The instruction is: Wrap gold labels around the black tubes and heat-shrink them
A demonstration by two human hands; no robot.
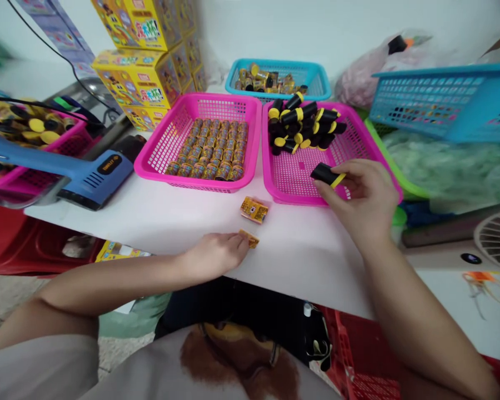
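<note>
Over the front of the right pink basket (pixel 270 178), my right hand (pixel 364 194) pinches a small black cylinder with a yellow cap (pixel 325 174). Several more black cylinders with yellow ends (pixel 300 119) lie heaped at the back of that basket. My left hand (pixel 220 253) rests on the white table, its fingers closed on a small flat yellow printed sleeve (pixel 252 240). Just beyond it lies a stack of similar yellow sleeves (pixel 254 210). In the left pink basket (pixel 158 166), wrapped printed cylinders (pixel 210 150) stand in rows.
A blue heat gun (pixel 98 178) lies at the left, beside another full pink basket (pixel 66 147). Stacked yellow boxes (pixel 145 78) and a blue basket (pixel 320 83) stand at the back. To the right are a larger blue basket (pixel 462 105) and a fan-like device (pixel 466 239).
</note>
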